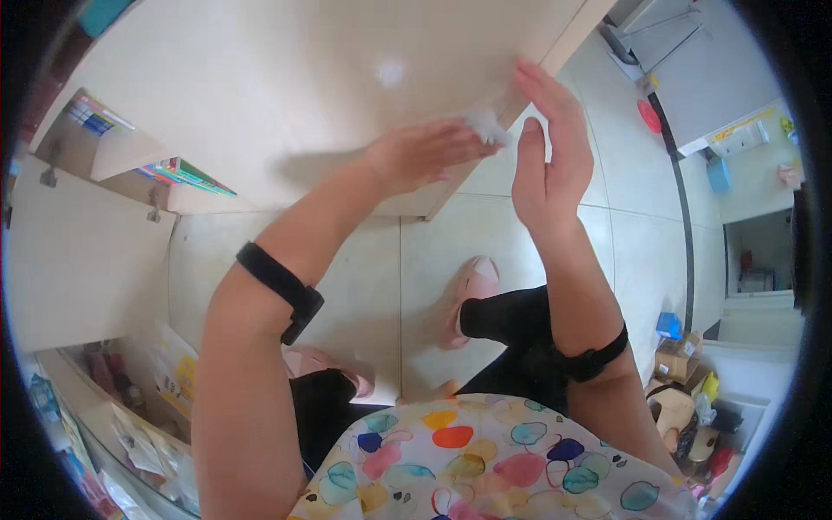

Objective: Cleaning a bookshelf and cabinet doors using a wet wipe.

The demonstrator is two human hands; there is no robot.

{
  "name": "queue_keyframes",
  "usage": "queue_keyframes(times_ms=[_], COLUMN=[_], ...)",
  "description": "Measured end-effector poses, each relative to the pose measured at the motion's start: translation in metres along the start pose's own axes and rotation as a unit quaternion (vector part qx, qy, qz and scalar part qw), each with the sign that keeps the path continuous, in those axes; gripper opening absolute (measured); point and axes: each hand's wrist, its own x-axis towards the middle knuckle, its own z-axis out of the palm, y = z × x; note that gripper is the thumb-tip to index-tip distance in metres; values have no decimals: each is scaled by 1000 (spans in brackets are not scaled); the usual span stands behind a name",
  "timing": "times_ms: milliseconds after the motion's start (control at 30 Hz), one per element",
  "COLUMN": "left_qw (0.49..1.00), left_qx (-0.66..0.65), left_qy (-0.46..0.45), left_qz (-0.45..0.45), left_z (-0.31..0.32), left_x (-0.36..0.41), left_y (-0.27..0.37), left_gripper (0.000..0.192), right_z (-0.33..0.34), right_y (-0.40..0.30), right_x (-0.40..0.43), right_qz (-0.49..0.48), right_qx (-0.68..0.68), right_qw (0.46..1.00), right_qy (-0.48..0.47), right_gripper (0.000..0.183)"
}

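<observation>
My left hand [422, 153] lies stretched out by the corner of a pale wooden panel [312, 71]. A crumpled whitish wipe [486, 127], blurred, is under and between its fingertips, close to the panel's edge. Just to the right, my right hand [556, 149] is raised with its thumb apart from the fingers and nothing in it. Its fingertips reach the panel's right edge; whether they touch it I cannot tell.
Books [185, 174] stand in an open compartment at left, above a hinged door [84, 260]. A filled drawer [130, 403] sits lower left. Boxes [679, 357] and bags crowd the lower right. A red round object [649, 117] lies on the tiled floor [637, 253].
</observation>
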Motion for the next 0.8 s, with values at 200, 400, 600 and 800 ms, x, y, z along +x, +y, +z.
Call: queue_keyframes(times_ms=[200, 400, 600, 800], left_qw=[946, 956, 962, 961], left_qx=[311, 274, 249, 258], left_qy=[-12, -51, -66, -64], left_qz=[92, 95, 94, 80], left_z=[92, 161, 188, 171], left_x=[-56, -91, -120, -126], left_y=[108, 184, 234, 195], left_gripper=[66, 66, 66, 66], right_z=[30, 36, 38, 34], right_y=[15, 16, 16, 19], right_x=[-46, -57, -60, -58], right_qz=[32, 25, 24, 40], right_qx=[-34, -35, -47, 2], right_qw=[999, 997, 995, 996], right_qy=[15, -67, -80, -81], right_gripper=[35, 32, 41, 39])
